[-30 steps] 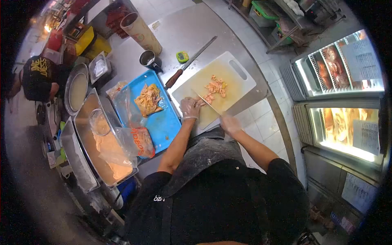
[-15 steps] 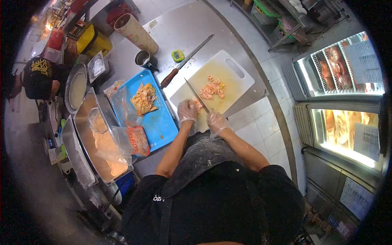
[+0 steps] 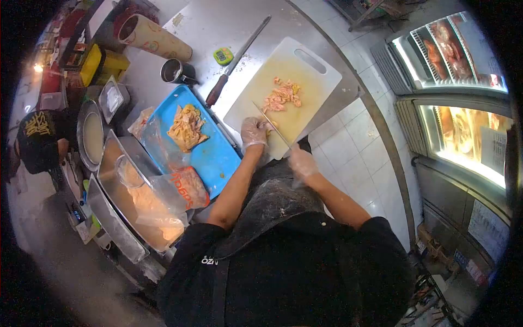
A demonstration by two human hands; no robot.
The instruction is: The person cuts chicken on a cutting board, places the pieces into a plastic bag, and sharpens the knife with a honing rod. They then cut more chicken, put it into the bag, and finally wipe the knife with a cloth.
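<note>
A white cutting board (image 3: 256, 73) lies tilted on the metal table, with a pile of cut raw meat pieces (image 3: 283, 95) in its upper half. My right hand (image 3: 303, 162), in a clear plastic glove and slightly blurred, is wrapped round the handle of a knife (image 3: 278, 128). The blade points up and left across the board. At the board's lower left edge, my gloved left hand (image 3: 254, 132) presses curled fingers on a small piece of raw meat (image 3: 268, 126) beside the blade.
Left of the board stands a blue tray (image 3: 215, 173) with more raw meat (image 3: 186, 128) and plastic bags. A sharpening steel (image 3: 239, 60), yellow timer (image 3: 223, 55) and metal cup (image 3: 177, 71) lie beyond. A metal pan of orange-tinted powder (image 3: 117, 174) sits further left, near another person (image 3: 41, 139).
My right hand has drawn the knife back and down toward my body. My left hand stays on the meat at the board. The whole view has shifted and turned slightly.
</note>
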